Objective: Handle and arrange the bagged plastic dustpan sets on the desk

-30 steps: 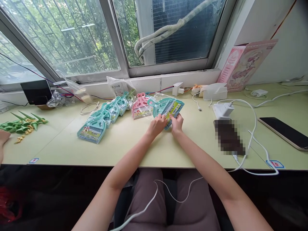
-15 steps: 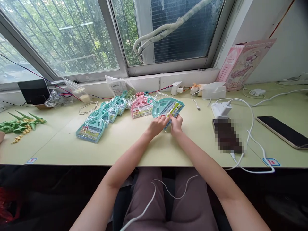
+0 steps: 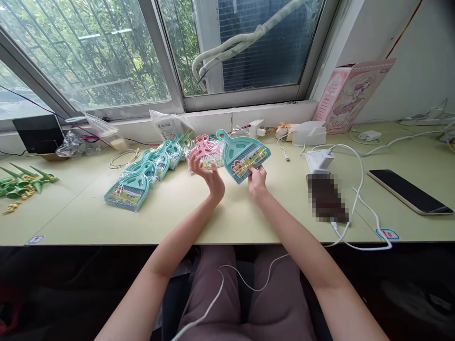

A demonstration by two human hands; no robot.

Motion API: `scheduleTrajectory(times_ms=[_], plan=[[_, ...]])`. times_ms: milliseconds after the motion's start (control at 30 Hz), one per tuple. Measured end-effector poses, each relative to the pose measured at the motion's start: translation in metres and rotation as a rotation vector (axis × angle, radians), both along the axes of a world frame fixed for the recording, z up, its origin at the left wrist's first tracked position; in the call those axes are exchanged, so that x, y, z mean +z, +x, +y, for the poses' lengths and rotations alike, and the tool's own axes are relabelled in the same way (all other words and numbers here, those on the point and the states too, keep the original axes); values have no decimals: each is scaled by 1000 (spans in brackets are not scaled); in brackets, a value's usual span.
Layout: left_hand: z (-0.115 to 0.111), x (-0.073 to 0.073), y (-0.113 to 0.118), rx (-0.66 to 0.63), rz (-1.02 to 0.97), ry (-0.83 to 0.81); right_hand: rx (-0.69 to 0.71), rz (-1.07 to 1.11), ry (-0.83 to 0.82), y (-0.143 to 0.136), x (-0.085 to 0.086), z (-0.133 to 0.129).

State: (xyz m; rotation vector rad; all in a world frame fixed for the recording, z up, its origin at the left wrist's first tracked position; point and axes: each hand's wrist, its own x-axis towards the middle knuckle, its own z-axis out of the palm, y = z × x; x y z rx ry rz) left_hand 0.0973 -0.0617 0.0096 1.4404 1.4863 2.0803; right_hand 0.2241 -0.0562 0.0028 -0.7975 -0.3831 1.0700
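While the right hand (image 3: pixel 256 176) is pinching the lower edge of the teal plastic dustpan-and-brush set (image 3: pixel 243 155), lifting it off the pale green tabletop (image 3: pixel 249 218), the left hand (image 3: pixel 209 175) is coming away with fingers spread, holding nothing. A moment ago both hands were gripping it flat; its clear wrapper now seems gone, so unpacking looks done.
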Motion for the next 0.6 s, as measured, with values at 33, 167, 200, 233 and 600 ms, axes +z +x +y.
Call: scheduleTrajectory(times_ms=[33, 167, 200, 233, 600], plan=[[7, 1, -5, 19, -160, -63, 8, 24, 0, 0, 3, -1], [33, -1, -24, -427, -633, -507, 79, 29, -1, -2, 6, -3], [37, -4, -27, -574, -668, -550, 112, 10, -15, -3, 5, -4], [40, -6, -28, -668, -678, -546, 152, -14, -38, -4, 3, -5], [31, -4, -23, -1071, -911, -522, 370, -119, -113, -11, 7, -5]])
